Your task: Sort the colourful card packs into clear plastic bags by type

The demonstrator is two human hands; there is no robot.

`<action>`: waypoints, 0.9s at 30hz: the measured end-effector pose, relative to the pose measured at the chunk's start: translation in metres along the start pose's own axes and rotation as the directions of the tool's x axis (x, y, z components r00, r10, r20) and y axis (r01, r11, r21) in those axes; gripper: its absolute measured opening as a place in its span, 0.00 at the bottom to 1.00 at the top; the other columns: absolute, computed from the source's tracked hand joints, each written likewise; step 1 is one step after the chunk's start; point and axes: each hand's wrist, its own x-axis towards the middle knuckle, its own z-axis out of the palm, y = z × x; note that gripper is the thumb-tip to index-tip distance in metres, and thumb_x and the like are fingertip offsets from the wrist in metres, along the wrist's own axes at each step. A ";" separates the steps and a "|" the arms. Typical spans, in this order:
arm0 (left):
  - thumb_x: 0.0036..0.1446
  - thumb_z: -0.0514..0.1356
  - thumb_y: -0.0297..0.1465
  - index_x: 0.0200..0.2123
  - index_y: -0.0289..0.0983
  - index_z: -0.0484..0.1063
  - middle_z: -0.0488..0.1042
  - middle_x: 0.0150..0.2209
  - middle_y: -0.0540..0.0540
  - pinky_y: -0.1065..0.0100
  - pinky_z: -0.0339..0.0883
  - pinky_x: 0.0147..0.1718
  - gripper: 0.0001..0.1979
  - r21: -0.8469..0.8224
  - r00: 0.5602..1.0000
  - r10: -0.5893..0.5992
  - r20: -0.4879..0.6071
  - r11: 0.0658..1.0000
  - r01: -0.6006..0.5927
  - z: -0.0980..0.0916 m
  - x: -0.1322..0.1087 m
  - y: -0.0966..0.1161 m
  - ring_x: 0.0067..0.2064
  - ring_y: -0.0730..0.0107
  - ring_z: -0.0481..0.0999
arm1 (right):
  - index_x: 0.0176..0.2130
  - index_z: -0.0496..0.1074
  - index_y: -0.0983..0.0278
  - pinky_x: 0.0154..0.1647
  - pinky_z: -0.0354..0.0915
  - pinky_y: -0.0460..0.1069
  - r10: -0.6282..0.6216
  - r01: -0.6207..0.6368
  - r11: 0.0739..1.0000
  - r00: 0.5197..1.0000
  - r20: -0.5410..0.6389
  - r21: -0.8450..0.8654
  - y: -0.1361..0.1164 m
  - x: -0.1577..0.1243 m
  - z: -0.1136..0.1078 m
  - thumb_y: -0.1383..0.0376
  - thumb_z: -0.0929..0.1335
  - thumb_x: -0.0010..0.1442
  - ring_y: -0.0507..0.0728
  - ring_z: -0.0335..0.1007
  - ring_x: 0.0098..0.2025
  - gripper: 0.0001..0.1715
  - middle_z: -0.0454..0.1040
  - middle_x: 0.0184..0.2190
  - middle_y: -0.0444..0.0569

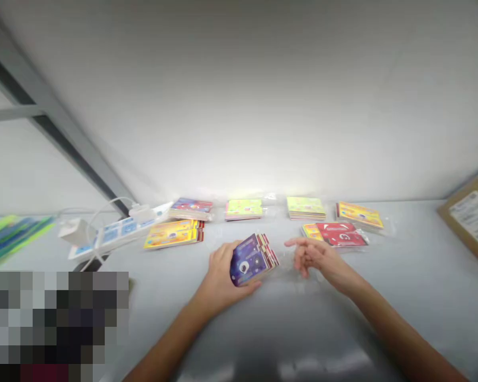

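My left hand [221,278] grips a thick stack of purple space-print booklets [250,260], tilted up on the table with its red-edged pages showing at the right. My right hand [314,260] hovers close by with loosely curled fingers and holds nothing. Thin clear plastic film [292,262] lies between the two hands. Nearest my right hand, a red booklet pack [340,234] overlaps a yellow one [313,231]. A yellow stack [173,234] lies to the left, and further back sit a purple pack [191,208], a lime pack [244,209], a lime-yellow stack [306,208] and an orange-yellow pack [359,215].
A white power strip [119,233] with a plugged-in white adapter [74,232] lies at the left, beside green and blue folders [11,241]. A labelled cardboard parcel [470,223] stands at the right edge. A white wall and grey metal strut [51,122] rise behind the table.
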 end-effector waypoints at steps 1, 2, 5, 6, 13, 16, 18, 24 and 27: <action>0.37 0.68 0.40 0.50 0.42 0.62 0.67 0.46 0.43 0.50 0.56 0.50 0.35 0.005 1.000 0.001 -0.001 1.000 -0.001 0.000 0.000 0.001 0.49 0.49 0.65 | 0.39 0.70 0.63 0.21 0.60 0.45 0.024 -0.025 0.998 1.000 -0.008 -0.057 -0.001 0.000 -0.003 0.46 0.67 0.49 0.49 0.63 0.19 0.27 0.70 0.21 0.43; 0.36 0.68 0.40 0.50 0.42 0.63 0.67 0.46 0.43 0.50 0.56 0.49 0.35 0.008 1.000 0.000 -0.003 1.000 0.000 0.000 -0.001 0.001 0.48 0.49 0.65 | 0.37 0.70 0.64 0.20 0.59 0.44 0.061 -0.061 0.991 0.998 -0.007 -0.122 -0.002 -0.001 -0.006 0.49 0.68 0.50 0.49 0.63 0.19 0.23 0.69 0.20 0.42; 0.36 0.68 0.40 0.49 0.42 0.64 0.67 0.45 0.43 0.50 0.57 0.49 0.34 0.017 1.000 0.001 -0.006 1.000 0.000 0.002 -0.002 0.001 0.48 0.49 0.65 | 0.29 0.69 0.65 0.18 0.58 0.43 0.182 -0.166 0.936 0.983 0.020 -0.311 -0.003 -0.003 -0.012 0.52 0.67 0.52 0.48 0.62 0.17 0.18 0.67 0.16 0.41; 0.36 0.68 0.40 0.49 0.42 0.63 0.67 0.45 0.44 0.51 0.57 0.49 0.34 0.021 1.000 0.004 -0.003 1.000 -0.004 0.002 -0.002 0.001 0.48 0.49 0.65 | 0.27 0.68 0.65 0.17 0.57 0.43 0.206 -0.184 0.918 0.978 0.027 -0.352 -0.004 -0.004 -0.014 0.52 0.66 0.53 0.49 0.62 0.16 0.18 0.67 0.14 0.41; 0.39 0.67 0.39 0.50 0.41 0.61 0.66 0.46 0.44 0.52 0.56 0.50 0.33 0.045 0.999 0.023 0.028 0.999 -0.024 0.003 -0.003 0.000 0.49 0.50 0.64 | 0.15 0.64 0.64 0.12 0.52 0.43 0.409 -0.335 0.786 0.912 0.030 -0.520 -0.001 -0.006 -0.023 0.44 0.61 0.54 0.47 0.55 0.09 0.30 0.62 0.07 0.41; 0.38 0.67 0.40 0.50 0.42 0.61 0.67 0.46 0.44 0.52 0.56 0.49 0.34 0.051 0.999 0.024 0.035 0.998 -0.025 0.003 -0.002 0.001 0.49 0.50 0.65 | 0.16 0.65 0.64 0.11 0.51 0.42 0.448 -0.361 0.768 0.893 0.041 -0.529 0.003 -0.005 -0.025 0.45 0.62 0.53 0.47 0.56 0.09 0.30 0.62 0.07 0.40; 0.38 0.67 0.40 0.50 0.42 0.61 0.67 0.46 0.43 0.51 0.55 0.50 0.34 0.055 0.999 0.022 0.034 0.998 -0.024 0.003 -0.002 0.001 0.49 0.50 0.64 | 0.19 0.66 0.65 0.12 0.53 0.42 0.440 -0.356 0.799 0.895 0.067 -0.484 0.005 -0.005 -0.023 0.46 0.62 0.54 0.47 0.58 0.10 0.27 0.64 0.10 0.41; 0.38 0.67 0.39 0.50 0.42 0.62 0.67 0.46 0.44 0.53 0.56 0.50 0.33 0.051 0.999 0.033 0.031 0.998 -0.035 0.003 -0.002 0.000 0.49 0.50 0.65 | 0.25 0.69 0.66 0.15 0.58 0.42 0.373 -0.308 0.893 0.915 0.155 -0.329 0.009 -0.002 -0.005 0.51 0.65 0.53 0.47 0.60 0.12 0.20 0.69 0.15 0.42; 0.38 0.67 0.39 0.51 0.42 0.61 0.67 0.47 0.43 0.52 0.56 0.49 0.34 0.051 0.999 0.032 0.024 0.998 -0.033 0.003 -0.003 -0.001 0.49 0.50 0.64 | 0.25 0.68 0.65 0.17 0.58 0.43 0.284 -0.246 0.934 0.951 0.121 -0.258 0.007 0.000 0.000 0.52 0.65 0.54 0.48 0.63 0.14 0.19 0.67 0.15 0.40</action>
